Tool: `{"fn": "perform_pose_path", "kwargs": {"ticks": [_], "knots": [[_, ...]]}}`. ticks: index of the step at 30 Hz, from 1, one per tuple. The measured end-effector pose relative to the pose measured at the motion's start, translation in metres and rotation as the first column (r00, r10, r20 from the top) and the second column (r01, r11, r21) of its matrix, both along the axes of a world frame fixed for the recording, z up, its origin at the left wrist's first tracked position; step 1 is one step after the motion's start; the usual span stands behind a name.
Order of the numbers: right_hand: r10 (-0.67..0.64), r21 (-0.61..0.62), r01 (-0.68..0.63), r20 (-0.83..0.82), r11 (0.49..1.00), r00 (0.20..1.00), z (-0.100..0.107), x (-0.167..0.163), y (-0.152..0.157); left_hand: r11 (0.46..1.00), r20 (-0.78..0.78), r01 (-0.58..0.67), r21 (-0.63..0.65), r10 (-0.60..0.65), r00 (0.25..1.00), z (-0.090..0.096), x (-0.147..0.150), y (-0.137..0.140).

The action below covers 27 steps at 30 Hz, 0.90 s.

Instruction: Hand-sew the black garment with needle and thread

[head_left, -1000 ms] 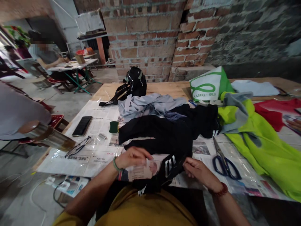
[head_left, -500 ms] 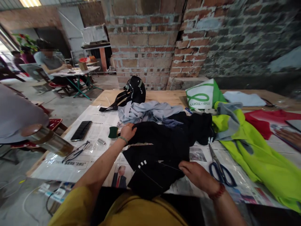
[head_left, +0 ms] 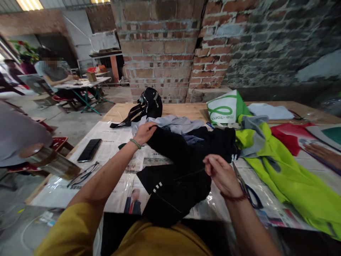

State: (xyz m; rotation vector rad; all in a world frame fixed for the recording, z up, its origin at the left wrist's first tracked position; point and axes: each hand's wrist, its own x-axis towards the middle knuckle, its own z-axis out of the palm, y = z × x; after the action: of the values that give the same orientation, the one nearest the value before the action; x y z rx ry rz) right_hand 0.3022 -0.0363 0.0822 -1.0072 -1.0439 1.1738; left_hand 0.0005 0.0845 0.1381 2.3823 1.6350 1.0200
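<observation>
A black garment (head_left: 183, 185) with short white stripes lies in folds on the newspaper at the table's near edge. My left hand (head_left: 145, 132) is closed on its upper left part and holds the cloth up off the table. My right hand (head_left: 220, 174) is raised over the garment's right side, fingertips pinched together. Whatever they hold is too small to make out; a faint thin line runs across the cloth near them. Blue-handled scissors (head_left: 252, 197) lie just right of that hand, partly hidden by the wrist. A dark green object (head_left: 122, 146) shows behind my left forearm.
To the left are a phone (head_left: 90, 150), glasses (head_left: 83, 175) and a tilted bottle (head_left: 50, 160). Grey cloth (head_left: 181, 124), a black bag (head_left: 151, 101) and a green-white bag (head_left: 225, 108) lie behind. A yellow-green garment (head_left: 287, 181) covers the right; a co-worker's hand (head_left: 321, 152) rests beyond it.
My left hand has lifted the cloth up and away from me. My right hand has risen off the garment's lower right edge, fingers still pinched. The small silver spool is now hidden by my forearm.
</observation>
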Motion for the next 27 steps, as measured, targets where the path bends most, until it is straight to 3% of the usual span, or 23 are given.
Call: {"fn": "perform_pose_path", "kwargs": {"ticks": [2,4,7,10,12,15,19,23,25,27], "knots": [[-0.172,0.018,0.172,-0.003,0.985,0.985,-0.007,-0.016,0.025,0.96,-0.076,0.205,0.192,-0.194,0.978,0.016,0.009,-0.038],[-0.263,0.02,0.263,0.056,0.965,0.963,-0.019,-0.025,0.04,0.883,-0.244,0.395,0.255,-0.336,0.91,0.01,0.017,-0.085],[-0.199,-0.019,0.214,0.29,0.977,0.936,-0.042,-0.029,0.045,0.815,-0.443,0.555,0.164,-0.442,0.78,-0.035,0.021,-0.151],[-0.038,-0.058,0.084,0.549,0.995,0.835,-0.059,-0.026,0.039,0.835,-0.472,0.55,0.019,-0.477,0.741,-0.093,0.021,-0.19],[0.005,-0.061,0.045,0.646,0.997,0.763,-0.064,-0.025,0.036,0.877,-0.422,0.478,-0.048,-0.451,0.786,-0.123,0.022,-0.202],[-0.033,-0.021,0.067,0.698,0.998,0.715,-0.063,-0.026,0.037,0.915,-0.335,0.387,-0.114,-0.402,0.852,-0.143,0.025,-0.206],[-0.102,0.081,0.063,0.737,0.995,0.668,-0.053,-0.033,0.038,0.912,-0.283,0.388,-0.131,-0.41,0.867,-0.145,0.027,-0.205],[-0.009,0.115,-0.142,0.807,0.983,0.591,-0.043,-0.044,0.037,0.915,-0.263,0.387,-0.117,-0.404,0.876,-0.145,0.027,-0.204],[0.052,0.073,-0.227,0.865,0.971,0.5,-0.038,-0.051,0.036,0.919,-0.257,0.378,-0.109,-0.394,0.883,-0.146,0.027,-0.204],[0.096,-0.012,-0.223,0.923,0.975,0.372,-0.035,-0.059,0.035,0.919,-0.257,0.378,-0.109,-0.394,0.882,-0.145,0.027,-0.204]]}}
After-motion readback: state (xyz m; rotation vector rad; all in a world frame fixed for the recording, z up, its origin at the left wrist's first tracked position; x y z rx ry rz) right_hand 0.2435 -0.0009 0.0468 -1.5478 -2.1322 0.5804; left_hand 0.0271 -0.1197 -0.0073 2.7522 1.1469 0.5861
